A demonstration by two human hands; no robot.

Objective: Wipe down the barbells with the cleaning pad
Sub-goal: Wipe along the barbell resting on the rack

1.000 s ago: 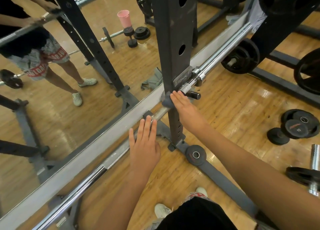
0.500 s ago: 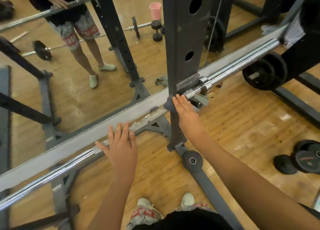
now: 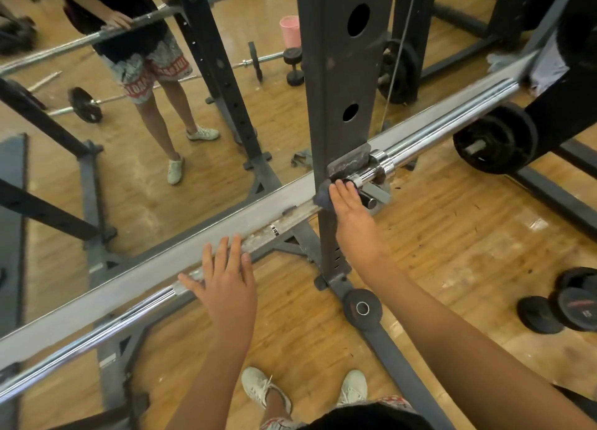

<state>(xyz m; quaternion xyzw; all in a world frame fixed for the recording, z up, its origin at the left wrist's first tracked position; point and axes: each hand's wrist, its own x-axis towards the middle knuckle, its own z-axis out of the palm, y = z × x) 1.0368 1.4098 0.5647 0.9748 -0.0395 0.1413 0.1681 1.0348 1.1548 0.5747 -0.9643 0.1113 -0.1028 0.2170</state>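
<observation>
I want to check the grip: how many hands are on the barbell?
2. The left hand lies flat on the barbell left of the upright; the right hand presses the pad on it at the upright.

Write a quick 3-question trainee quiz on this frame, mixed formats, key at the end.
1. Multiple choice: where on the barbell does the cleaning pad sit?
A) right beside the rack upright
B) at the bar's far left end
C) on the floor
2. True or false: the left hand grips the cleaning pad.
3. Fill in: the ___ hand presses the cleaning pad against the barbell.

Key:
1. A.
2. False. It lies on the bare barbell with its fingers straight, apart from the pad.
3. The right hand.
</observation>
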